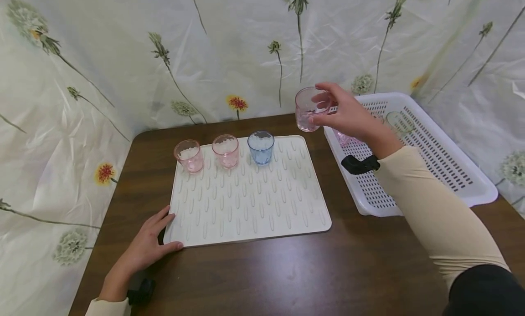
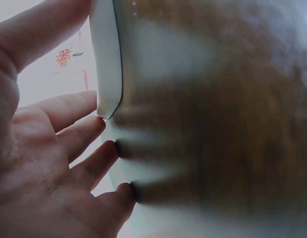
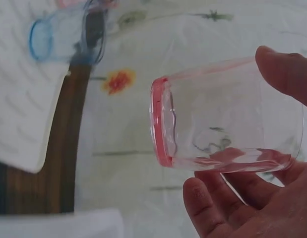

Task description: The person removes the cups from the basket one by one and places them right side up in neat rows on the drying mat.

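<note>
In the head view, the right hand (image 1: 350, 115) pinches a pink glass (image 1: 304, 109) between basket (image 1: 486, 191) and mat (image 1: 246, 206); the left hand (image 1: 144, 245), fingers spread, touches the mat's corner; in the left wrist view, pushing that edge could jolt the standing glasses (image 1: 226, 155); in the right wrist view, a loose pinch could drop the smooth glass.

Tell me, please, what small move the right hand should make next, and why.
Probably move the held pink glass left and lower it beside the blue glass: the right hand holds it clear of the white mat, whose back right corner is bare.
</note>
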### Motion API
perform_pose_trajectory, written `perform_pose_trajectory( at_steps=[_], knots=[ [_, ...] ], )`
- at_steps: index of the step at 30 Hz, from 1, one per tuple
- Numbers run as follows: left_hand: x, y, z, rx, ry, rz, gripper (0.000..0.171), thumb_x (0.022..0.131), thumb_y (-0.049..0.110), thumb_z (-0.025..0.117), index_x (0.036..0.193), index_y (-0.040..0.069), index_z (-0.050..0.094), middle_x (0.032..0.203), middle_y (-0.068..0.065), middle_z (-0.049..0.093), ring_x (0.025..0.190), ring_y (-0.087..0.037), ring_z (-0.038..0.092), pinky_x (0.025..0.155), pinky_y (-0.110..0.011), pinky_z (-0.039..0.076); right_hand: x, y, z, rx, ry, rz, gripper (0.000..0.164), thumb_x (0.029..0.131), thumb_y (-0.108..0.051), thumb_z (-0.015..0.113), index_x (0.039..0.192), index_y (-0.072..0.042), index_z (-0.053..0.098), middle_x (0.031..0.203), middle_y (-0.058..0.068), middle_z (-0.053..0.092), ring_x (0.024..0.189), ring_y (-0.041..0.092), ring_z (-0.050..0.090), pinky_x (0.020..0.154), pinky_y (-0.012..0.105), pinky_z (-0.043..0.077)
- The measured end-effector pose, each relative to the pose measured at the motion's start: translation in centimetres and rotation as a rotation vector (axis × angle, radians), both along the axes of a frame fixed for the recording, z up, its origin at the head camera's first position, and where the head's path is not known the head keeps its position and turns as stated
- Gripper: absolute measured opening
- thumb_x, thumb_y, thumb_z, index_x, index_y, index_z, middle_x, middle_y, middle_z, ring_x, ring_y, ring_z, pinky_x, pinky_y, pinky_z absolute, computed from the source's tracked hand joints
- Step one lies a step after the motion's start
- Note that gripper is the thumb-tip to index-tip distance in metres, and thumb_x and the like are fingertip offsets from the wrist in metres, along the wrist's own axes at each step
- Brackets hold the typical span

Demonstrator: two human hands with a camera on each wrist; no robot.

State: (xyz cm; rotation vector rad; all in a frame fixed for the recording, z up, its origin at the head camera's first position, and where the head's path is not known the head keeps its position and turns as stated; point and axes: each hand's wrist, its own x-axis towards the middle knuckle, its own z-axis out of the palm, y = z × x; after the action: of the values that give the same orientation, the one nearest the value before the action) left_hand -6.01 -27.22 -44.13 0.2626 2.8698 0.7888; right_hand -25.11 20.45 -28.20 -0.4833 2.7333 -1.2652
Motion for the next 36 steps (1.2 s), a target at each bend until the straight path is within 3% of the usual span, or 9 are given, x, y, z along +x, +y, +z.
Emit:
perform_pose_trajectory(
  at_steps=[10,15,19,27,36],
  knots=[
    [0.0,0.0,0.0,0.011,-0.002,-0.008,0.084,0.079,0.036,0.083,0.143,-0.005,0.048,0.158,-0.026,0.033,0.140,-0.050,0.032,0.108,-0.068,0.034,-0.6,-4.4,-1.9,-0.187,-0.071,0.012,0.087,0.091,-0.014,0.071,0.159,-0.014,0.018,0.153,0.015,0.044,0.133,0.032,0.046,0.107,0.048,0.042],
    [0.0,-0.1,0.0,0.007,0.002,-0.005,0.083,0.079,0.036,0.083,0.143,-0.006,0.048,0.157,-0.026,0.033,0.139,-0.050,0.033,0.108,-0.068,0.034,-0.3,-5.6,-3.1,-0.333,-0.182,-0.119,0.083,0.092,-0.011,0.068,0.158,-0.013,0.018,0.155,0.014,0.042,0.138,0.030,0.044,0.112,0.046,0.042],
    [-0.1,-0.1,0.0,0.004,0.009,-0.007,0.083,0.079,0.036,0.082,0.142,-0.006,0.048,0.157,-0.027,0.033,0.140,-0.050,0.033,0.108,-0.067,0.034,-0.2,-6.2,-4.7,-0.380,-0.195,-0.214,0.079,0.091,-0.010,0.069,0.155,-0.011,0.025,0.154,0.012,0.044,0.137,0.029,0.044,0.111,0.046,0.042],
    [0.0,-0.2,0.1,-0.001,0.014,-0.005,0.082,0.078,0.035,0.083,0.141,-0.006,0.049,0.157,-0.027,0.034,0.139,-0.050,0.034,0.108,-0.068,0.034,-0.4,-6.5,-8.8,-0.312,-0.221,-0.346,0.080,0.090,-0.013,0.071,0.156,-0.014,0.025,0.157,0.011,0.040,0.144,0.030,0.038,0.116,0.045,0.040],
    [-0.1,0.0,0.4,-0.008,0.010,-0.005,0.082,0.078,0.035,0.083,0.141,-0.006,0.049,0.156,-0.027,0.034,0.139,-0.050,0.033,0.109,-0.068,0.034,-0.5,-6.6,-11.1,-0.252,-0.235,-0.410,0.084,0.089,-0.013,0.073,0.157,-0.014,0.024,0.161,0.012,0.033,0.146,0.032,0.036,0.117,0.047,0.038]
  ],
)
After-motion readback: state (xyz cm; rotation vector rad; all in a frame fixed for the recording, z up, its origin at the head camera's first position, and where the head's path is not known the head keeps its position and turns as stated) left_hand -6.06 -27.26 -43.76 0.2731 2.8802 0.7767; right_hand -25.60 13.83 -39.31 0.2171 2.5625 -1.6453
